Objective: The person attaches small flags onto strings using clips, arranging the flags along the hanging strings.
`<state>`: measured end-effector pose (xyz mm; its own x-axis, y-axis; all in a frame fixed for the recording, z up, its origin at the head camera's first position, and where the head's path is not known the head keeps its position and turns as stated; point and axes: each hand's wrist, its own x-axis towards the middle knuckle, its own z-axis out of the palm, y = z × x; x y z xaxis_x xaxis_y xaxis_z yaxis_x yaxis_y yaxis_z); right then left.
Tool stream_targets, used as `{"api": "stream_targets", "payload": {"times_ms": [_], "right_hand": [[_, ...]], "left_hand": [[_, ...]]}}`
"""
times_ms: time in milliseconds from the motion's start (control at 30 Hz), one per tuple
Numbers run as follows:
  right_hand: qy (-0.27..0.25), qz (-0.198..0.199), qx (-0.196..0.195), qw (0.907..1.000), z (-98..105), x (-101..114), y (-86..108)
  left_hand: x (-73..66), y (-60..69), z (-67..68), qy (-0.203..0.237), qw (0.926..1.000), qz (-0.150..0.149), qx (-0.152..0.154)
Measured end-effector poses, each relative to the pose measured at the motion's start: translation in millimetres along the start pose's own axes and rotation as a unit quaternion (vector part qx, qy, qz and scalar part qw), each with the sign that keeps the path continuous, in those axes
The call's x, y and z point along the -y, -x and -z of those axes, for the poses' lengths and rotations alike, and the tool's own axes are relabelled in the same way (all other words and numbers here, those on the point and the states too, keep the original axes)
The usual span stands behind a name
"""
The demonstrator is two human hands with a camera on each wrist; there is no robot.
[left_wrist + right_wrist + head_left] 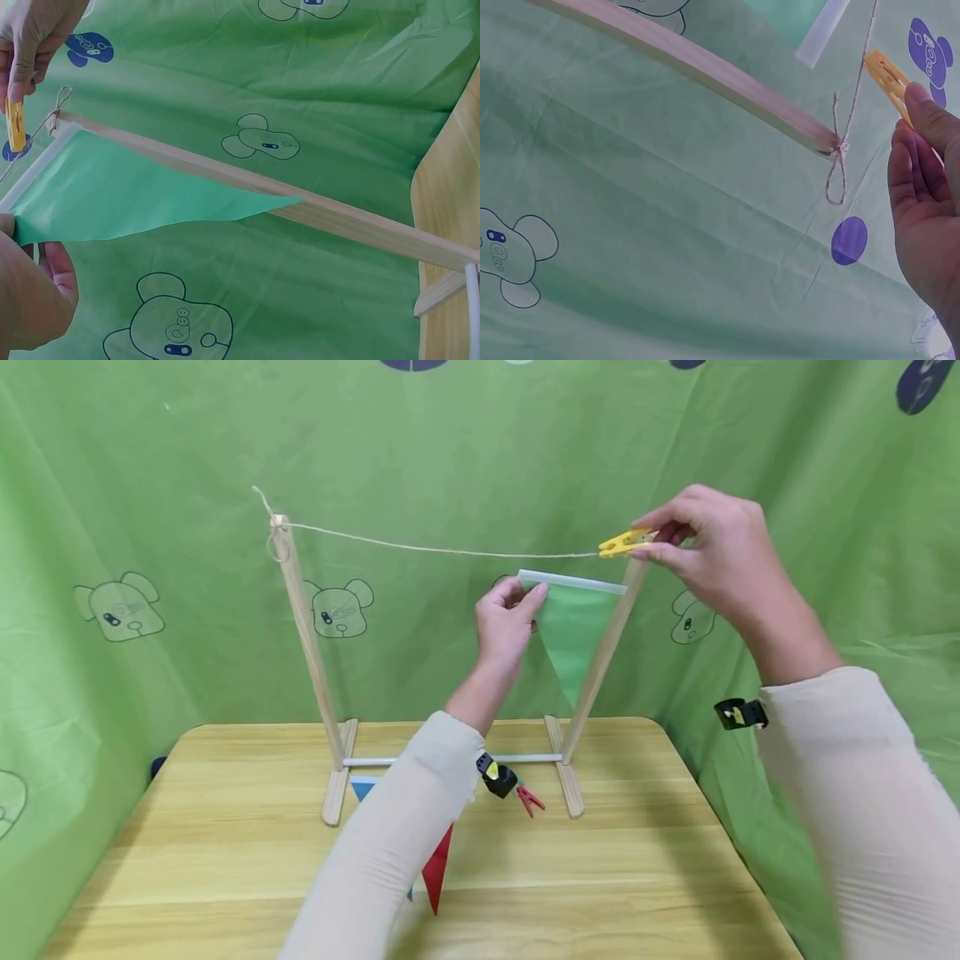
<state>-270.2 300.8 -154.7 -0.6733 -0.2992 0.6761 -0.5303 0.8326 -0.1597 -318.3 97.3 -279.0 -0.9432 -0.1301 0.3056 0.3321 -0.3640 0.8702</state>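
Red shows nearest on the desk (652,860): a red pennant (437,870), mostly hidden under the left sleeve (405,827), as is a blue pennant (363,787) farther off. Beyond, a red clothespin (529,801) is partly covered by the wrist camera (498,778). Above these, the left hand (506,618) pinches the left end of the green pennant (572,627), whose white top strip runs left to right, just below the string (435,547), point hanging down. Its free right end is nearer the right hand (708,531), which pinches a yellow clothespin (626,542), tip at the string. Whether the string sits between the tips is hard to make out. Fingers and clothespin mask the right post's top in the head view.
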Motion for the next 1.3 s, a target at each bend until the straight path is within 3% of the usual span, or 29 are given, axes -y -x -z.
{"api": "stream_targets", "payload": {"times_ms": [167,533,1300], "right_hand": [[0.010,0.020,0.002,0.9998,4,5,-8.9],[0.038,0.015,0.046,0.9981,12,8,-14.9],[0.082,0.033,0.126,0.9881,10,14,-25.4]], "left_hand": [[-0.6,-0.6,-4.8,0.008,0.9999,0.003,-0.013],[0.3,0.5,-14.3,0.029,0.9995,-0.001,-0.016],[-3.3,-1.1,-23.8,0.019,0.9993,-0.012,-0.031]]}}
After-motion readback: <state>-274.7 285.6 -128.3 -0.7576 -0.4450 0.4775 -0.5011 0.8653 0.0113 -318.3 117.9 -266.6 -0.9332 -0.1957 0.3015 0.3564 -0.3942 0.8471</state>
